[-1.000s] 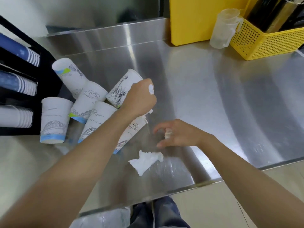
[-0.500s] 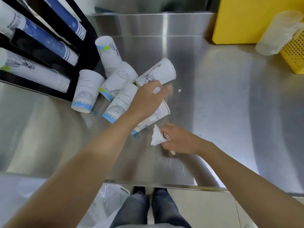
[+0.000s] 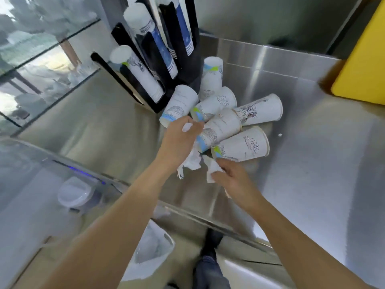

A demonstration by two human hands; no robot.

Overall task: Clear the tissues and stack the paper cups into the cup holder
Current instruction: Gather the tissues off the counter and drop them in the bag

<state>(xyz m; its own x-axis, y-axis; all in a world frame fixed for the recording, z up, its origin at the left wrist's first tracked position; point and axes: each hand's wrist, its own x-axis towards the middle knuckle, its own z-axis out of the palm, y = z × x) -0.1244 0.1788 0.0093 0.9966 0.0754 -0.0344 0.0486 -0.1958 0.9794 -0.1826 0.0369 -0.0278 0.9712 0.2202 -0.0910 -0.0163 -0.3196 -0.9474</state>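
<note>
Several printed white paper cups (image 3: 241, 132) lie on their sides in a heap on the steel counter (image 3: 312, 142). Behind them stands a black cup holder (image 3: 158, 65) with stacks of cups in its slots. My left hand (image 3: 181, 140) is closed on crumpled white tissue (image 3: 192, 161), which hangs below the fist, just in front of the cups. My right hand (image 3: 231, 180) pinches another white tissue (image 3: 211, 170) beside it. A tiny white scrap (image 3: 280, 134) lies on the counter to the right of the cups.
A yellow box (image 3: 362, 65) stands at the back right. A bin lined with a white bag (image 3: 150, 253) sits on the floor below the counter's front edge (image 3: 208, 217). Glass panels and a white dish (image 3: 73, 192) are on the left.
The view has swung left and down. Both hands came together near the counter's front, each holding tissue; the tissue that lay on the counter is in my right hand.
</note>
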